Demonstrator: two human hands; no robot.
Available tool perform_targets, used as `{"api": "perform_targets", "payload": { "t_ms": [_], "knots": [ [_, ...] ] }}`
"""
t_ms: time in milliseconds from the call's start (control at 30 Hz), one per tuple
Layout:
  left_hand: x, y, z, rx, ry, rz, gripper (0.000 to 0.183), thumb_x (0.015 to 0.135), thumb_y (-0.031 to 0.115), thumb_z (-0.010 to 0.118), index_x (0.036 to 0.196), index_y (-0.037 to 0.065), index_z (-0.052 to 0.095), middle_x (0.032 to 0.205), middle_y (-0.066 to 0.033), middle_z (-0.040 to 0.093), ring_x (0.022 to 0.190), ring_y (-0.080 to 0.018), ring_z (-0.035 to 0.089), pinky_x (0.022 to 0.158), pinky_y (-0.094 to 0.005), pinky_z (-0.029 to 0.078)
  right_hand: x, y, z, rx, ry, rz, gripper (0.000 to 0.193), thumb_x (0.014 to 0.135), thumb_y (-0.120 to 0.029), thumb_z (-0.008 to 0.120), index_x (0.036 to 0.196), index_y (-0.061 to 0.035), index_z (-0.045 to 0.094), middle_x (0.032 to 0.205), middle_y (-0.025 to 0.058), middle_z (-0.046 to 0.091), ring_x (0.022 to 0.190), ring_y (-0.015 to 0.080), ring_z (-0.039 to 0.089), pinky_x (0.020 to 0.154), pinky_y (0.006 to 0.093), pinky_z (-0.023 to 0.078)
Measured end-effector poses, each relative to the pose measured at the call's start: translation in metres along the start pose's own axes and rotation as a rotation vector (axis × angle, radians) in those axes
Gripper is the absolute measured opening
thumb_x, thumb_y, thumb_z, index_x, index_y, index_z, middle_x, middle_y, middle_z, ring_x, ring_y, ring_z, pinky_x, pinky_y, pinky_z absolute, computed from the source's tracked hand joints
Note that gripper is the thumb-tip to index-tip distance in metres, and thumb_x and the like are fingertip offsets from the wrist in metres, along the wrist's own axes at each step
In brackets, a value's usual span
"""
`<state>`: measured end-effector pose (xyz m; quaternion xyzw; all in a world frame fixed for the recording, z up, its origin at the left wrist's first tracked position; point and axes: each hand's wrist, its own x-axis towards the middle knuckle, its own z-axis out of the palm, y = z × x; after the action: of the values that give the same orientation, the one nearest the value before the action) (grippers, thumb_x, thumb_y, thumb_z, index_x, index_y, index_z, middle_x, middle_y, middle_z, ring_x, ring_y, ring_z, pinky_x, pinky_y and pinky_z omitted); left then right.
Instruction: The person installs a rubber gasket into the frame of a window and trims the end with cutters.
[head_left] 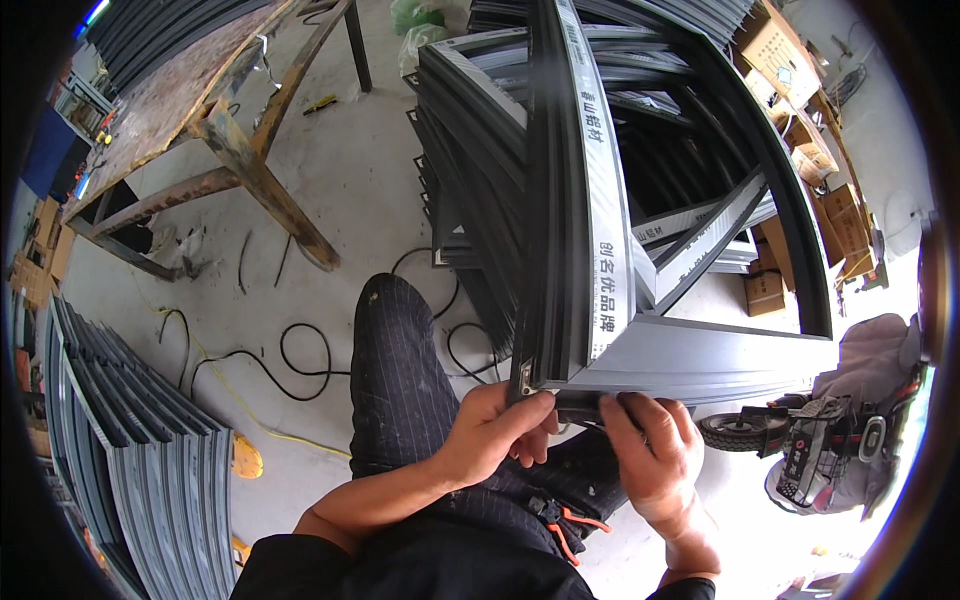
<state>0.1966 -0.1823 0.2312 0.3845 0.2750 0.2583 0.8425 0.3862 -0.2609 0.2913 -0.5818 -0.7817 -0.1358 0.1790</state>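
A dark grey metal window frame (690, 355) lies tilted on a stack of similar frames in front of me, with printed protective film along its bars. My left hand (490, 432) is closed at the near left corner of this frame, its thumb pressed along the edge. My right hand (655, 440) has its fingers curled at the same near edge, a little to the right. Between the two hands runs a thin black strip (578, 408), pinched by both; its ends are hidden by my fingers. Pliers with orange handles (562, 525) rest on my lap.
At the left stands a rusty metal workbench (165, 110). More grey frames (170, 500) lean in a row at lower left. Black cable (300, 395) and a yellow line cross the floor. Cardboard boxes (780, 60) and a parked scooter (830, 440) are on the right.
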Motion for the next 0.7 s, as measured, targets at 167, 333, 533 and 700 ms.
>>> {"api": "perform_targets", "payload": {
  "t_ms": [167,333,533,700],
  "knots": [
    [-0.003,-0.002,0.000,0.046,0.074,0.025,0.033,0.096,0.026,0.049,0.084,-0.003,0.061,0.061,-0.0103,0.062,0.049,-0.0150,0.058,0.045,-0.0244,0.040,-0.050,0.025,-0.007,-0.224,0.042,0.265,0.039,0.069,0.004,0.063,0.107,-0.0031,0.064,0.100,0.0124,0.061,0.083,0.0272,0.060,0.072,0.0349,0.051],
    [-0.001,-0.002,0.000,0.044,0.045,0.012,0.032,0.095,0.025,0.050,0.082,-0.002,0.060,0.066,-0.0108,0.062,0.048,-0.0163,0.057,0.044,-0.0262,0.042,-0.136,0.122,-0.048,-0.535,0.332,0.533,0.030,0.078,0.006,0.061,0.108,-0.0008,0.063,0.101,0.0130,0.062,0.080,0.0249,0.061,0.068,0.0344,0.050],
    [-0.004,-0.009,0.002,0.050,0.057,0.029,0.037,0.096,0.032,0.052,0.087,-0.002,0.061,0.069,-0.0093,0.062,0.058,-0.0146,0.059,0.052,-0.0259,0.046,-0.141,0.194,-0.095,-0.641,0.447,0.756,0.022,0.089,-0.009,0.060,0.110,-0.0026,0.062,0.101,0.0110,0.064,0.082,0.0223,0.062,0.071,0.0328,0.050],
    [-0.001,-0.020,0.019,-0.011,0.082,0.042,0.037,0.096,0.036,0.053,0.091,0.000,0.062,0.072,-0.0052,0.063,0.064,-0.0113,0.059,0.059,-0.0239,0.048,-0.082,0.211,-0.081,-0.156,0.297,0.505,0.017,0.091,-0.008,0.054,0.102,0.0020,0.062,0.098,0.0155,0.064,0.097,0.0291,0.060,0.089,0.0361,0.044]
  ]
}}
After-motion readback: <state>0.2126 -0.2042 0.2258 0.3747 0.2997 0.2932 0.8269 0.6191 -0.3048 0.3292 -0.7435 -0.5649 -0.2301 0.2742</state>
